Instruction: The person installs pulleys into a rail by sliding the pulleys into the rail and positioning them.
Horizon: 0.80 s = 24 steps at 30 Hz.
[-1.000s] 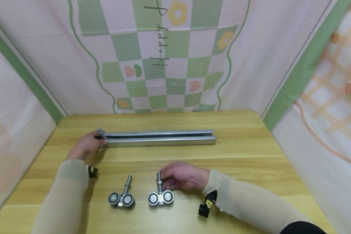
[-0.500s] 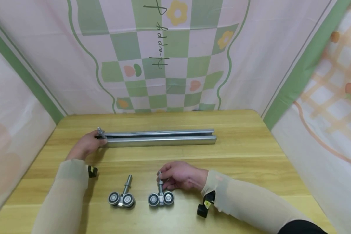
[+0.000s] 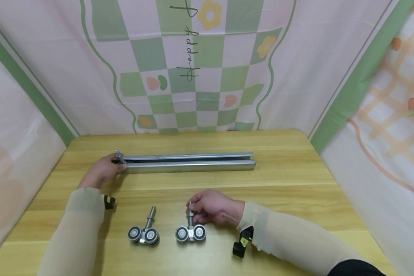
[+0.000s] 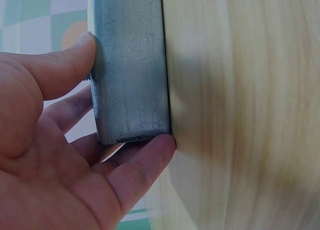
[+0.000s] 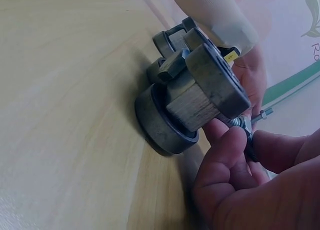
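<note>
In the head view, a slotted steel track [image 3: 189, 167] lay on the counter [image 3: 289, 184], at twelve o'clock from the roller trolley [image 3: 191, 233] held by the right hand [image 3: 215, 207]. The left hand [image 3: 101, 170] gripped the track's nine o'clock end, where a threaded stud [image 3: 119, 155] stood up. A second trolley [image 3: 143, 236] sat at nine o'clock from the held one.

In the left wrist view, the thumb rested on the track's rim and the fingers curled round its end. The metal seemed stiff, fairly heavy and a little slippery; steadying it by that end looked sound.

In the right wrist view, the grip was pinched on the trolley's threaded stem, with the wheels at ten o'clock from the fingertips. The trolley was probably rigid and wheel-heavy; the ridged stem promised better purchase than the wheels, which would likely turn
</note>
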{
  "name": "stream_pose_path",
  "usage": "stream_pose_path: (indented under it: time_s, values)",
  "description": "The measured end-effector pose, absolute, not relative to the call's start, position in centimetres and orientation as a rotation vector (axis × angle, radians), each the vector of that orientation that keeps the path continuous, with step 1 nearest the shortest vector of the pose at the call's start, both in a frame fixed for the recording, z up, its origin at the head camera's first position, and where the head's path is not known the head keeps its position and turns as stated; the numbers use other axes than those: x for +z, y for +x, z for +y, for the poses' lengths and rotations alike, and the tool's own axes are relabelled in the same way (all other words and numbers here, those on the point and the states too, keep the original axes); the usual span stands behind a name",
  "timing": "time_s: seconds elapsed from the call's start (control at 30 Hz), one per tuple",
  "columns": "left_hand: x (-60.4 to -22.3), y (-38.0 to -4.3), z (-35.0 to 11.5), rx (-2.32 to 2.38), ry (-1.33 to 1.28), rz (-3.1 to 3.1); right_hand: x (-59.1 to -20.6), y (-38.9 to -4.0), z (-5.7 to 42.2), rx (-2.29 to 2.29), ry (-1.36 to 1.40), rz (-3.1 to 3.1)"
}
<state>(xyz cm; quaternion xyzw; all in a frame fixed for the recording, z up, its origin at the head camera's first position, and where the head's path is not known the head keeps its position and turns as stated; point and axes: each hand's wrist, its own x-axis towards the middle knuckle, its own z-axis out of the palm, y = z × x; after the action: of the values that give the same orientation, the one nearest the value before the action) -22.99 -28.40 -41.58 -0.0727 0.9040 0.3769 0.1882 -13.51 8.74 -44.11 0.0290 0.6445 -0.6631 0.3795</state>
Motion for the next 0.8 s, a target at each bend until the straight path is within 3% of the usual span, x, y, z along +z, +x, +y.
stream_pose_path:
  time_s: [0.8]
  values:
    - [-41.26,-22.82,-28.34,1.047,-0.194,2.541,-44.02,-13.81,9.30,-1.715,0.061,1.637]
